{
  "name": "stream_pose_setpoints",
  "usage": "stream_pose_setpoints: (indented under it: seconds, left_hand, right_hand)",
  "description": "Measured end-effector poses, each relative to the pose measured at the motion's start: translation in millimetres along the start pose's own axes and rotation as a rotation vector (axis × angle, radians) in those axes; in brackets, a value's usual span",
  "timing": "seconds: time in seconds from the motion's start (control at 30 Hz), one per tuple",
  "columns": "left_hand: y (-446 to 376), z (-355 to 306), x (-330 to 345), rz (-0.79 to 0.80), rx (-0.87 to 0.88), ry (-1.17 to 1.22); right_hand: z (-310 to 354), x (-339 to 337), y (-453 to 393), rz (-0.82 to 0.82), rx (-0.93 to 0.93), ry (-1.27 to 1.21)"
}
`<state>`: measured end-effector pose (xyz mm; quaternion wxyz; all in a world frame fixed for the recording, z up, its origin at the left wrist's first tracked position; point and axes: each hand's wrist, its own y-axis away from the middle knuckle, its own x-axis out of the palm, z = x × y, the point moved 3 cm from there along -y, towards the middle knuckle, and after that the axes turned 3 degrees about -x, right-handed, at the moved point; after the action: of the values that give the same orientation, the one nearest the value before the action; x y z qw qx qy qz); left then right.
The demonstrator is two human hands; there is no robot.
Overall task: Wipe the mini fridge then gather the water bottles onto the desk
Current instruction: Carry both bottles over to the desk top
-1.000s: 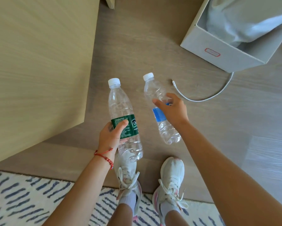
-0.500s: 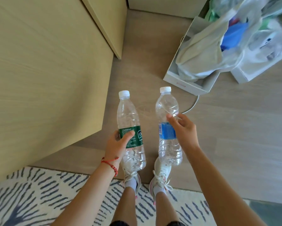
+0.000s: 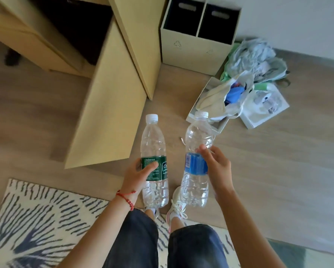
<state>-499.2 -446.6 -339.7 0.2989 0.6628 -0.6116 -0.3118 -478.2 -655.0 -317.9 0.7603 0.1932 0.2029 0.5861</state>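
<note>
My left hand (image 3: 138,176) grips a clear water bottle with a green label (image 3: 153,149) around its middle, cap pointing away from me. In my right hand (image 3: 217,168) is a second clear bottle with a blue label (image 3: 198,136), held at the label, also cap forward. Both bottles hang over the wooden floor just ahead of my shoes. A dark opening (image 3: 75,26) shows inside the light wooden cabinet at the upper left; I cannot tell whether that is the mini fridge. The desk top is not in view.
An open wooden cabinet door (image 3: 112,105) juts out on the left, close to the green-label bottle. A two-slot recycling bin (image 3: 197,33) stands against the wall. Bags and boxes (image 3: 237,93) lie on the floor at right. A patterned rug (image 3: 36,219) lies under my feet.
My view has lifted and pulled back, bringing in the cabinet opening, bin and wall. Both hands still hold their bottles, now closer together and more upright in the view.
</note>
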Motion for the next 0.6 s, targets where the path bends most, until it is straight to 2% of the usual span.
stream_pose_setpoints:
  seconds: [0.33, 0.6]
  left_hand:
    - [111.5, -33.2, -27.5, -0.068, 0.080, 0.145]
    - [172.0, -34.6, -104.0, -0.176, 0.135, 0.239]
  right_hand:
    - [77.4, 7.8, 65.3, 0.069, -0.119, 0.106]
    - [113.0, 80.5, 114.7, 0.286, -0.183, 0.194]
